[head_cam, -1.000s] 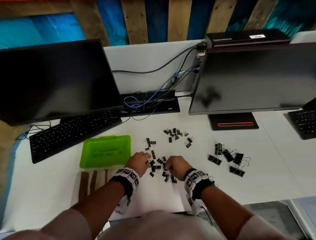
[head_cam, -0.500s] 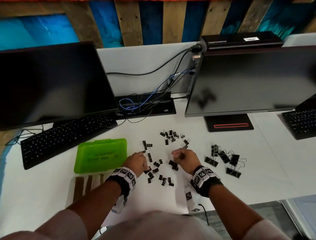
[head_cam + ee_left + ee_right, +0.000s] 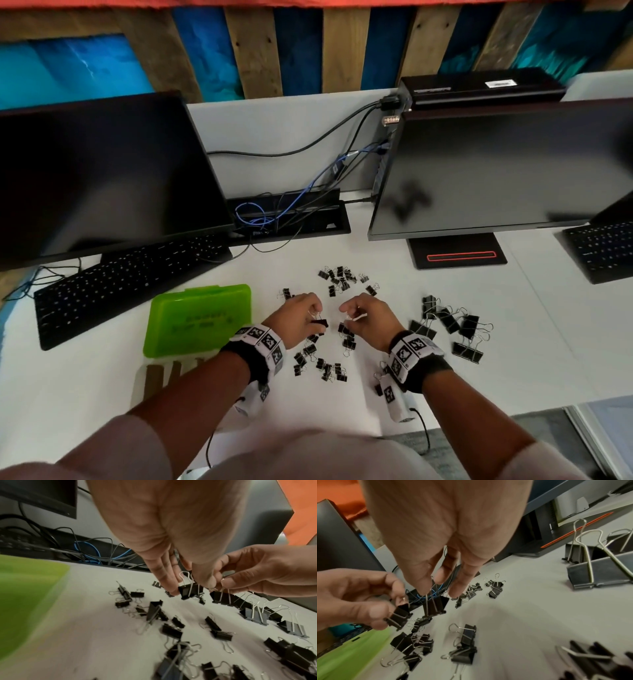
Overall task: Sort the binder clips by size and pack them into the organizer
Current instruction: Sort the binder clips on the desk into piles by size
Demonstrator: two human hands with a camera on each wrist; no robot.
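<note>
Black binder clips lie on the white desk in three groups: small ones at the back, medium ones in front of me, large ones to the right. My left hand pinches a medium clip just above the desk. Beside it my right hand holds another medium clip by its wire handles. The two held clips hang close together. The green organizer box, lid closed, lies to the left of my left hand.
A keyboard and a dark monitor stand at the back left. Another monitor with its stand is at the back right, with a cable tray between them. A second keyboard sits far right.
Both hands rose out of the medium pile and moved a little away from me. Each now holds a clip, and the two clips hang side by side.
</note>
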